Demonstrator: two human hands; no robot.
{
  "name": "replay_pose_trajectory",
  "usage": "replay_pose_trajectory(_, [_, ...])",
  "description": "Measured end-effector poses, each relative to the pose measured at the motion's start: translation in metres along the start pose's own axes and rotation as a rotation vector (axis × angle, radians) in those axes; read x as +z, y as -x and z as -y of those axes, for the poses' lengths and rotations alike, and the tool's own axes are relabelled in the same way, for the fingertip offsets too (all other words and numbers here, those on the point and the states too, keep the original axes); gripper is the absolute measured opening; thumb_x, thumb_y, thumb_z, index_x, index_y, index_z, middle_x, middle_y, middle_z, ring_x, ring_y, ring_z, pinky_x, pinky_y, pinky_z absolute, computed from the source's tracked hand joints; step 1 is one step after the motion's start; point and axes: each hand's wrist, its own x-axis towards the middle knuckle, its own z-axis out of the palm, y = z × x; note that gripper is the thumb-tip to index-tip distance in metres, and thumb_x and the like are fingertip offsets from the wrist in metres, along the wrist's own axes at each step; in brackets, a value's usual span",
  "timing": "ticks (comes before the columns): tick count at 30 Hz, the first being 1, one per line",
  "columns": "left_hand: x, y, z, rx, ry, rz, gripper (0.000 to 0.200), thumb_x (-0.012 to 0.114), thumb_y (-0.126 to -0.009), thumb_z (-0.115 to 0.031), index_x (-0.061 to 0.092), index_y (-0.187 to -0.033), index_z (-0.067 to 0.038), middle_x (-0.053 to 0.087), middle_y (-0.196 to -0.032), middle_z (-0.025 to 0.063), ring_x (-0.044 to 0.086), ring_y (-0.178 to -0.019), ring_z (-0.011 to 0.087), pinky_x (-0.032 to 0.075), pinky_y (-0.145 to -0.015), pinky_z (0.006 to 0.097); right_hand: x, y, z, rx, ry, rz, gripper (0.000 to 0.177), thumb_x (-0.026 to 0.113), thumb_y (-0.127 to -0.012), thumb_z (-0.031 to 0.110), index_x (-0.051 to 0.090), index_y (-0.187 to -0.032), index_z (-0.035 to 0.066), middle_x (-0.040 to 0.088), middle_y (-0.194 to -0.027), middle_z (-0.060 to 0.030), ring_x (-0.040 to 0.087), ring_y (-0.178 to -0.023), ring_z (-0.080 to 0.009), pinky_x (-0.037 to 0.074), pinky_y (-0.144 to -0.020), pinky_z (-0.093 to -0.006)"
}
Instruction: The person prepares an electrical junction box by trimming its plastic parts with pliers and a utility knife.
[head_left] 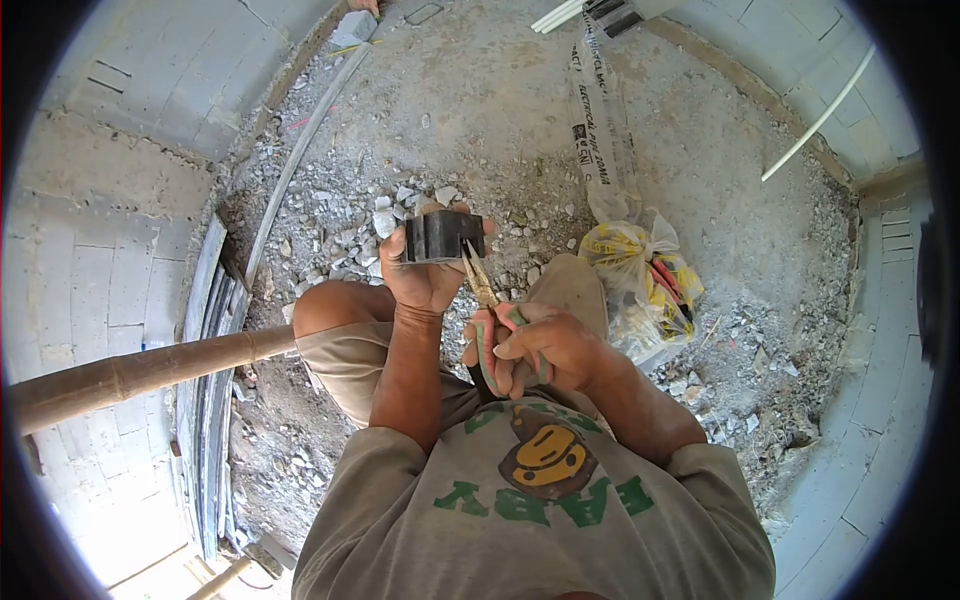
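My left hand (424, 284) is wrapped around a black electrical box (436, 237), holding it up in front of my knees. In my right hand (562, 348) are long-nose pliers (482, 285) with green and pink handles. The tips of the pliers reach the right part of the box's near side. Whether the jaws grip its wall or only touch it is too small to tell.
Broken rubble (365, 240) covers the floor ahead. A clear plastic bag (655, 270) with yellow and red contents lies right of my knee. A bamboo pole (150, 370) crosses at left, near stacked metal channels (208, 390). A long plastic pipe wrapper (600, 130) stretches ahead.
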Motion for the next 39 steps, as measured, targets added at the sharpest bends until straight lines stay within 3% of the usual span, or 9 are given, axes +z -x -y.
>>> replay_pose_trajectory(8, [-0.001,0.000,0.005,0.019,0.005,0.012,0.058,0.067,-0.076,-0.047,0.062,-0.116,-0.005,0.062,-0.118,0.0187,0.060,-0.107,0.0488,0.054,-0.084,0.0576,0.008,0.003,0.006,-0.014,-0.070,-0.004,0.025,0.053,-0.085,0.006,0.055,-0.106,-0.007,0.065,-0.080,-0.0164,0.063,-0.058,-0.0185,0.049,-0.048,-0.0262])
replay_pose_trajectory(11, [0.000,0.002,0.005,0.024,0.011,0.004,0.059,0.067,-0.076,-0.047,0.062,-0.116,-0.005,0.062,-0.118,0.0179,0.059,-0.108,0.0486,0.054,-0.084,0.0579,-0.004,-0.002,-0.002,-0.015,-0.052,0.002,0.045,0.053,-0.084,0.006,0.045,-0.126,-0.009,0.063,-0.105,-0.0232,0.064,-0.068,-0.0170,0.050,-0.055,-0.0240])
replay_pose_trajectory(15, [0.007,0.003,0.006,0.054,-0.040,-0.055,0.057,0.068,-0.075,-0.048,0.063,-0.113,-0.005,0.064,-0.117,0.0149,0.060,-0.109,0.0473,0.051,-0.086,0.0564,0.004,-0.002,-0.005,0.003,-0.058,0.003,0.046,0.053,-0.084,0.007,0.044,-0.126,-0.009,0.063,-0.105,-0.0230,0.066,-0.070,-0.0185,0.051,-0.053,-0.0230])
replay_pose_trajectory(17, [0.009,0.003,0.006,0.060,-0.024,-0.054,0.057,0.068,-0.075,-0.047,0.063,-0.113,-0.005,0.064,-0.117,0.0149,0.060,-0.109,0.0473,0.051,-0.086,0.0563,0.022,0.003,0.000,-0.054,-0.051,-0.086,0.027,0.055,-0.085,0.010,0.058,-0.107,-0.006,0.065,-0.083,-0.0137,0.057,-0.057,-0.0131,0.042,-0.046,-0.0224])
replay_pose_trajectory(24, [0.002,0.003,0.007,0.083,-0.035,-0.011,0.058,0.067,-0.077,-0.049,0.063,-0.116,-0.006,0.060,-0.121,0.0198,0.059,-0.109,0.0484,0.054,-0.084,0.0575,0.015,0.003,-0.001,-0.049,-0.163,-0.041,0.033,0.053,-0.088,0.007,0.051,-0.118,-0.005,0.065,-0.099,-0.0227,0.065,-0.064,-0.0178,0.053,-0.048,-0.0260])
replay_pose_trajectory(31, [0.006,0.004,0.007,0.075,-0.026,0.000,0.059,0.068,-0.077,-0.048,0.063,-0.116,-0.005,0.059,-0.122,0.0188,0.057,-0.111,0.0492,0.053,-0.086,0.0576,0.010,0.003,-0.006,-0.052,-0.226,0.002,0.033,0.051,-0.090,0.007,0.049,-0.122,-0.004,0.065,-0.102,-0.0242,0.065,-0.061,-0.0187,0.050,-0.043,-0.0254])
replay_pose_trajectory(34, [0.007,0.004,0.006,0.076,-0.019,-0.005,0.058,0.068,-0.076,-0.048,0.064,-0.115,-0.005,0.058,-0.122,0.0179,0.056,-0.112,0.0495,0.052,-0.087,0.0582,0.007,0.000,-0.010,-0.054,-0.325,0.071,0.032,0.050,-0.092,0.007,0.050,-0.122,-0.003,0.065,-0.099,-0.0224,0.063,-0.058,-0.0182,0.050,-0.046,-0.0244])
replay_pose_trajectory(36, [0.010,0.004,0.004,0.063,-0.047,-0.005,0.046,0.068,-0.075,-0.047,0.062,-0.101,-0.011,0.062,-0.120,0.0158,0.058,-0.112,0.0480,0.050,-0.089,0.0579,0.015,-0.001,-0.010,-0.069,-0.273,-0.049,0.033,0.052,-0.092,0.012,0.050,-0.121,-0.002,0.064,-0.099,-0.0200,0.064,-0.065,-0.0198,0.050,-0.054,-0.0266])
replay_pose_trajectory(39, [0.010,0.004,0.005,0.075,0.021,0.075,0.054,0.068,-0.077,-0.046,0.063,-0.113,-0.006,0.058,-0.122,0.0176,0.055,-0.114,0.0495,0.051,-0.087,0.0588,0.017,-0.001,-0.021,-0.189,-0.351,0.093,0.031,0.056,-0.089,0.015,0.051,-0.117,0.002,0.061,-0.097,-0.0152,0.064,-0.077,-0.0230,0.051,-0.065,-0.0333])
